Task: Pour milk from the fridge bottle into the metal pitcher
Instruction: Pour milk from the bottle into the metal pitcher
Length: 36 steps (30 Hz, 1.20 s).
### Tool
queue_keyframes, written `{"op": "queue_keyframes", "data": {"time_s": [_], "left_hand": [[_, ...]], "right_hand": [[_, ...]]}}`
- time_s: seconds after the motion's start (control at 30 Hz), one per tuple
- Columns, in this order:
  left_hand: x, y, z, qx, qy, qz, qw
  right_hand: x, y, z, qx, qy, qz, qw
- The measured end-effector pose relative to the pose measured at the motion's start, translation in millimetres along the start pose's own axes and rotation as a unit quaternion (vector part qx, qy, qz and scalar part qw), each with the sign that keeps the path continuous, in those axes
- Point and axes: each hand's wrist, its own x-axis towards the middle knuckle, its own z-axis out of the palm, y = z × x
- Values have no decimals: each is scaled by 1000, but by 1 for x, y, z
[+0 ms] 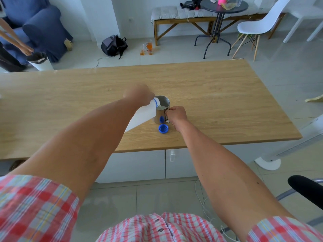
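A white plastic milk bottle (141, 117) is tilted steeply, its blue-ringed neck over the rim of the metal pitcher (161, 109). My left hand (139, 94) grips the bottle from above. Milk lies white inside the pitcher. My right hand (176, 115) is closed on the pitcher's handle on its right side. The pitcher stands upright on the wooden table (218, 102). The bottle's blue cap (163, 128) lies open side up on the table just in front of the pitcher.
Beyond the table's far edge are a black backpack (113, 45), glass cups with orange liquid (147, 48), a round black table (223, 7), a white chair (260, 23) and a bench. Another person's hand (27, 49) reaches over a bin at the far left.
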Motion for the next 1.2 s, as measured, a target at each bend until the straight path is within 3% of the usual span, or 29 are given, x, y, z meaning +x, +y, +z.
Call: {"op": "queue_keyframes", "data": {"time_s": [1.2], "left_hand": [[0, 0, 2, 8, 2, -2, 1000]], "right_hand": [[-1, 2, 1, -3, -6, -4, 1000]]}}
